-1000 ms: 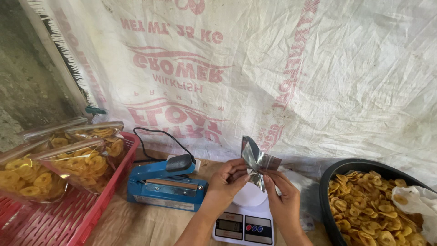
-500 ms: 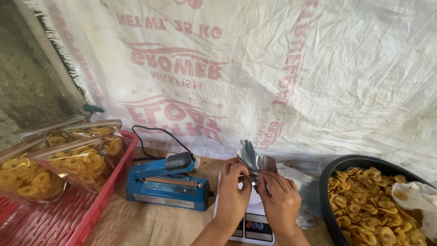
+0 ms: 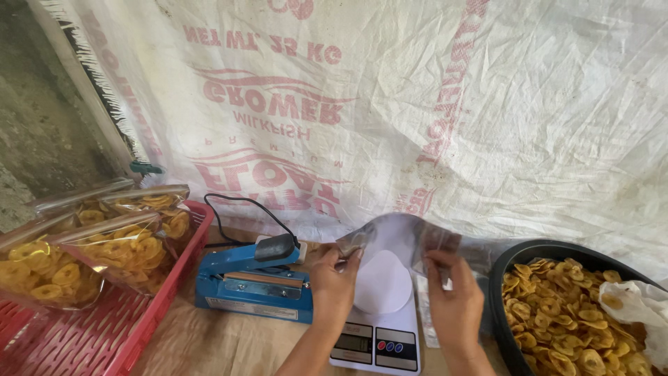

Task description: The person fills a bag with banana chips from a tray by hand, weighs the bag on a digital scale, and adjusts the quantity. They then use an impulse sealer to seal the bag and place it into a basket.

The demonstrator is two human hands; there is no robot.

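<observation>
Both hands have dropped lower since half a second ago, and the pouch, then a narrow upright strip, is now spreading wide.

Head view: the left hand (image 3: 334,282) is pinching the left edge of the clear plastic pouch (image 3: 400,240) and the right hand (image 3: 454,292) is pinching its right edge, stretching the mouth open. Held just above the white kitchen scale (image 3: 379,324), the pouch is running its long axis left to right, mouth apparently facing the person. As I judge it, thin film could be slipping from either pinch, or sagging onto the scale's round plate. Nearby are sitting the blue heat sealer (image 3: 254,282), the black basin (image 3: 522,254) of banana chips (image 3: 557,313) and the red crate (image 3: 167,278).
</observation>
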